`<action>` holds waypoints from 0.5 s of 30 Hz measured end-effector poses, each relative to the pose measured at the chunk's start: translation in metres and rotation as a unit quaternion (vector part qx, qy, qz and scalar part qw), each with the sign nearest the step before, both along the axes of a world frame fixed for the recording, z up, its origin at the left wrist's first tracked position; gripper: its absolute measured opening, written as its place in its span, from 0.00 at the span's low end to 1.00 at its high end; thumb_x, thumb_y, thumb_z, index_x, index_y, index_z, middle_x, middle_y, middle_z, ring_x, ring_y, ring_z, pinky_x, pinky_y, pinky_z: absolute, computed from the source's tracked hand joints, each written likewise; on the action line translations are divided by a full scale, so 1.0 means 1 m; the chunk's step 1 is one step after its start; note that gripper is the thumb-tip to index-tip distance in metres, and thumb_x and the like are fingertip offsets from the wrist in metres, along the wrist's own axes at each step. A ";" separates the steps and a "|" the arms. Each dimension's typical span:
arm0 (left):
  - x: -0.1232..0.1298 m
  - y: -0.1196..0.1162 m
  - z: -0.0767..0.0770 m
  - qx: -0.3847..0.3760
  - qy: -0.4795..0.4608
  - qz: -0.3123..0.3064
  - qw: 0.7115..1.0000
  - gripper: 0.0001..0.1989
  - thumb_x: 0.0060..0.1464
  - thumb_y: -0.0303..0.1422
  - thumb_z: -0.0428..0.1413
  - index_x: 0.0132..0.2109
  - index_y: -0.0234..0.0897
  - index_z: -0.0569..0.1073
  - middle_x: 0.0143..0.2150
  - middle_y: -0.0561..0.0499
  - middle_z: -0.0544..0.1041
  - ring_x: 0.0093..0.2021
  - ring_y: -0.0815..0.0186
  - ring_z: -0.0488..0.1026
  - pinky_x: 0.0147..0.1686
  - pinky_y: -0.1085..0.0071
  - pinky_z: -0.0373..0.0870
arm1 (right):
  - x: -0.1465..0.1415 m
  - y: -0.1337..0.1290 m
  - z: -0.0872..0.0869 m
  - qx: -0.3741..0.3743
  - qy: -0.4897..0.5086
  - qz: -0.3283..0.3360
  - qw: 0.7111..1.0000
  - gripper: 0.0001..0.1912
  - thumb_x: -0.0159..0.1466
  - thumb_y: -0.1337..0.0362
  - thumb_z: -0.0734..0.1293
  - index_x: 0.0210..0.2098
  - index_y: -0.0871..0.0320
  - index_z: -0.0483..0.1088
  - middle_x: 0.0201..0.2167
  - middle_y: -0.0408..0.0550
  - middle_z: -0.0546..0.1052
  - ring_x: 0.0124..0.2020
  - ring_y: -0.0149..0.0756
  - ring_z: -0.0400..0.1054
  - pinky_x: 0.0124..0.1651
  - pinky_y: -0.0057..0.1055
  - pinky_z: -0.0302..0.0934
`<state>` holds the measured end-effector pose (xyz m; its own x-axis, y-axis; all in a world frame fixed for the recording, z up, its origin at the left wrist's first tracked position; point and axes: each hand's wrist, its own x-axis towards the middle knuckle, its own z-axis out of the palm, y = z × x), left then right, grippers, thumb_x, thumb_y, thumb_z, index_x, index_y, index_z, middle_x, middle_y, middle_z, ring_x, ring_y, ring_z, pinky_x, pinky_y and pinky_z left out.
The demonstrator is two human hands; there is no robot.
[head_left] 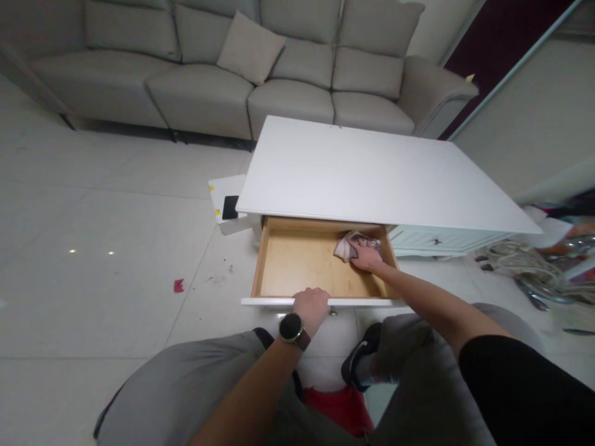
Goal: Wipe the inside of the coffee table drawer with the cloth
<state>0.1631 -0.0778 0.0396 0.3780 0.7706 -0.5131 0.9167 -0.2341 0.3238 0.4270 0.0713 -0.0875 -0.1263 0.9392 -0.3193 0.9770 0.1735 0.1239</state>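
An open drawer (297,263) with a pale wooden inside juts out from a white coffee table (367,167). My left hand (312,306), with a watch (291,327) on its wrist, is closed over the top edge of the drawer front, just left of the round knob (333,311). Inside the drawer, toward its back right corner, my right hand (366,256) presses a crumpled, patterned cloth (344,247) against the wood. Its fingers are partly bent over the cloth, and the palm side is hidden.
A grey sofa (199,93) with a cushion (251,48) stands behind the table. A white box (227,186) with a dark flat object sits at the table's left. Cables and clutter (515,266) lie on the right. A red scrap (178,285) is on the floor.
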 end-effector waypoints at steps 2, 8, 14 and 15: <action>0.000 0.000 0.001 0.000 -0.002 0.004 1.000 0.14 0.65 0.32 0.51 0.50 0.40 0.79 0.52 0.41 0.80 0.54 0.54 0.77 0.49 0.59 0.74 | -0.025 0.008 0.002 0.010 0.010 0.023 1.000 0.43 0.64 0.53 0.64 0.75 0.43 0.45 0.71 0.58 0.55 0.67 0.65 0.52 0.61 0.57 0.55; 0.000 0.001 0.004 -0.004 0.002 -0.001 1.000 0.15 0.66 0.30 0.49 0.51 0.38 0.79 0.51 0.42 0.81 0.53 0.52 0.77 0.49 0.58 0.75 | -0.159 0.022 -0.001 -0.001 0.071 0.114 0.991 0.42 0.63 0.46 0.65 0.74 0.39 0.49 0.70 0.56 0.55 0.66 0.68 0.50 0.60 0.62 0.53; 0.001 -0.001 0.007 -0.010 0.011 0.020 1.000 0.15 0.66 0.32 0.50 0.51 0.33 0.79 0.50 0.36 0.81 0.52 0.51 0.78 0.50 0.57 0.74 | -0.260 0.029 -0.005 -0.019 0.117 0.170 0.978 0.42 0.65 0.47 0.64 0.75 0.42 0.45 0.73 0.55 0.51 0.69 0.68 0.45 0.62 0.64 0.50; 0.001 -0.001 0.007 -0.011 0.012 0.025 1.000 0.16 0.66 0.31 0.49 0.51 0.33 0.79 0.50 0.36 0.81 0.52 0.52 0.78 0.50 0.57 0.74 | -0.264 0.028 -0.005 -0.024 0.115 0.173 0.978 0.42 0.66 0.48 0.63 0.75 0.42 0.44 0.73 0.56 0.50 0.69 0.68 0.44 0.61 0.64 0.49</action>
